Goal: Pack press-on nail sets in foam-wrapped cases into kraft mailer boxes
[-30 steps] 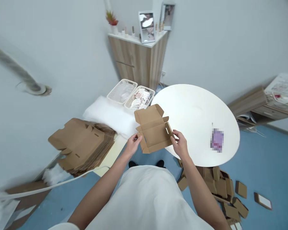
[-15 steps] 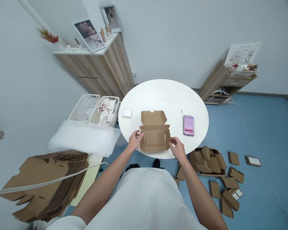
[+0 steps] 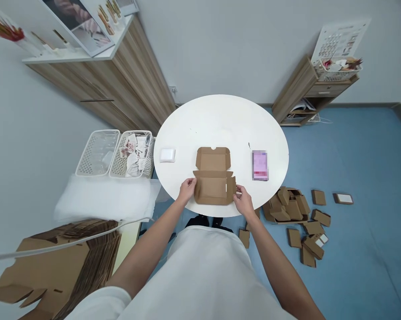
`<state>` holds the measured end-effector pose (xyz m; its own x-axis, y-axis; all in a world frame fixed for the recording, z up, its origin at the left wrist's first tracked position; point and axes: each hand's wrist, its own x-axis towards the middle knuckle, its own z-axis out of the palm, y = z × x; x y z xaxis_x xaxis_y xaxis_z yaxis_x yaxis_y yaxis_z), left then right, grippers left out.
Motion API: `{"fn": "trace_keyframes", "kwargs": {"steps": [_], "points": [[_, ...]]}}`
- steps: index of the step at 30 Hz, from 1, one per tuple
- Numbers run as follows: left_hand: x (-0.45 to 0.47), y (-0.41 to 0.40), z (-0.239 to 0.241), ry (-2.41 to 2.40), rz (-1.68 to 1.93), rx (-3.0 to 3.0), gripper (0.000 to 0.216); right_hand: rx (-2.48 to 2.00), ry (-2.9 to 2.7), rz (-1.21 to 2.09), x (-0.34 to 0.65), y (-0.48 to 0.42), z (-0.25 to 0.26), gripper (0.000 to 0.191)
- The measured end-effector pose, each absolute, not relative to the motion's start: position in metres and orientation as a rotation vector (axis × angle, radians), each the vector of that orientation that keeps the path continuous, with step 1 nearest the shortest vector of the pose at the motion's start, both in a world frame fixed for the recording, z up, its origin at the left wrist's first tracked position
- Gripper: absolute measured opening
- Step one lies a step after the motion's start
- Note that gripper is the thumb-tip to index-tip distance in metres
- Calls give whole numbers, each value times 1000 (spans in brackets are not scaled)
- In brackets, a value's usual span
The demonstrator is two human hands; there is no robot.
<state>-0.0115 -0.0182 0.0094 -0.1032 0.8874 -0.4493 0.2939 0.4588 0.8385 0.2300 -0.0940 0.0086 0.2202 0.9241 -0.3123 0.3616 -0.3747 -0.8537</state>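
Observation:
A brown cardboard box [image 3: 212, 189] lies opened out near the front edge of the white round table [image 3: 216, 118], its lid panel spread toward the far side. My left hand [image 3: 187, 189] pinches the box's left side wall, which stands up. On the other side, my right hand [image 3: 243, 199] grips the right side flap, which leans outward with a slot showing beside it. A small white packet [image 3: 167, 155] rests at the table's left. To the right lies a purple-pink item [image 3: 260, 165], blurred out by pixelation.
Two white baskets [image 3: 98, 153] stand left of the table, one filled with paper pieces. Nearer are white foam sheets [image 3: 103, 198] and a stack of flat cardboard [image 3: 53, 266], crossed by a white cable [image 3: 70, 242]. Folded boxes [image 3: 308, 244] lie on the floor at right.
The left side wall of the box has come upright under my left hand, and its slot no longer shows. The camera view has shifted.

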Motion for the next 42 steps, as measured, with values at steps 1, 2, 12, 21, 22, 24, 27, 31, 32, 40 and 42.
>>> {"fn": "trace_keyframes", "kwargs": {"steps": [1,2,12,21,22,24,27,31,32,40,42], "points": [[-12,-15,8,1637,703,1035,45,-1868,-1181,1120,229,-92,8,44],[-13,-12,7,1630,704,1034,46,-1882,-1177,1115,228,-90,7,46],[-46,-18,5,1732,607,1653,67,-2094,-1631,430,213,-91,13,49],[-42,-40,10,1284,217,2270,30,-2198,-1966,455,200,-91,20,30],[-40,-42,8,1261,198,2282,29,-2186,-1987,462,201,-84,23,31],[-36,-43,5,1239,208,2281,22,-2153,-2031,477,206,-65,30,34],[-28,-45,1,1276,276,2230,17,-2142,-2066,506,213,-28,37,33],[-20,-48,-1,1356,272,2217,21,-2128,-2117,628,219,12,35,32],[-19,-48,-1,1374,262,2226,24,-2149,-2107,656,221,18,33,32],[-12,-46,-1,1501,152,2248,34,-1970,-1810,1140,238,38,3,47],[-9,-44,-1,1514,160,2250,35,-1918,-1782,1172,240,39,0,49]]}}
